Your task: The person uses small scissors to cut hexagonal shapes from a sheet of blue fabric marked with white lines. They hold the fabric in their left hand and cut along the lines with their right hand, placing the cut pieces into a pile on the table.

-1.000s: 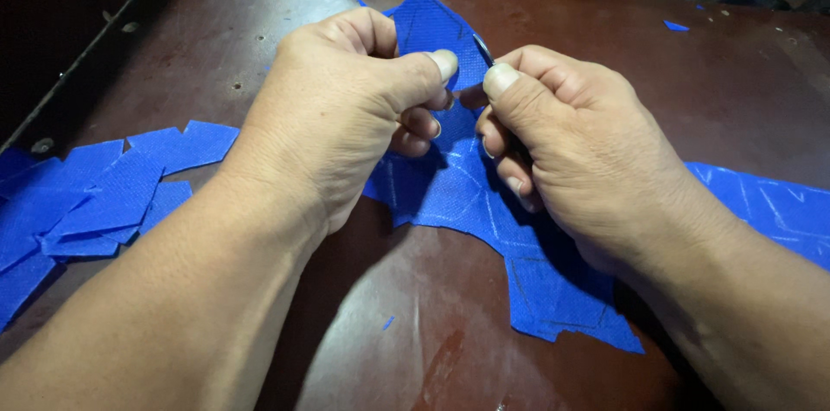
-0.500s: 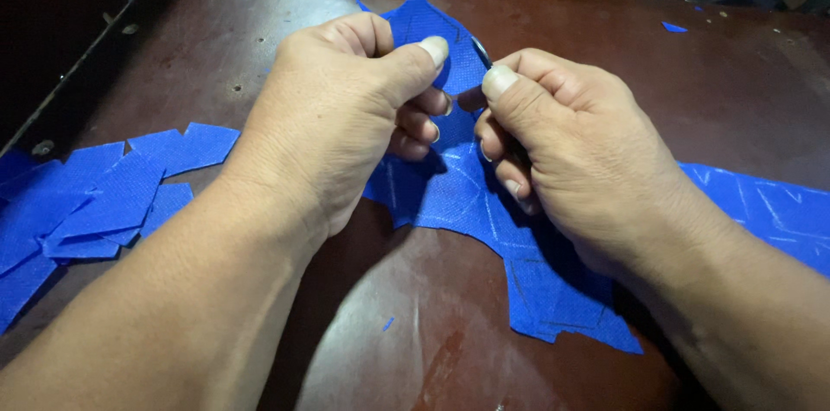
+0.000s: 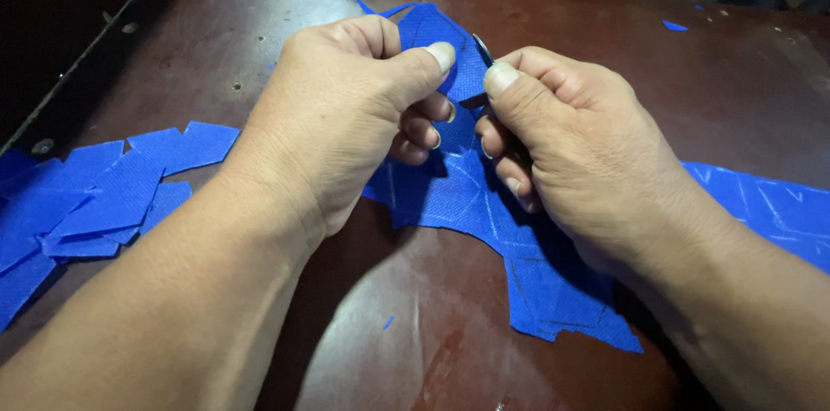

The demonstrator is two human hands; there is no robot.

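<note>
Two hands meet above a dark red-brown surface [image 3: 259, 39]. The left hand [image 3: 346, 117] pinches a blue fabric sheet [image 3: 467, 195] in a closed grip; the right hand [image 3: 571, 143] grips it too, with a small metal blade. Cut blue pieces [image 3: 112, 195] lie well left.

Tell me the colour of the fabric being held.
Blue fabric, seen in the head view.

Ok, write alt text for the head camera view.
Two bare hands pinch a piece of blue woven fabric between thumbs and fingers above a dark reddish-brown table; the left hand and right hand almost meet at the thumbs. A pile of cut blue fabric pieces lies at the left.
</note>
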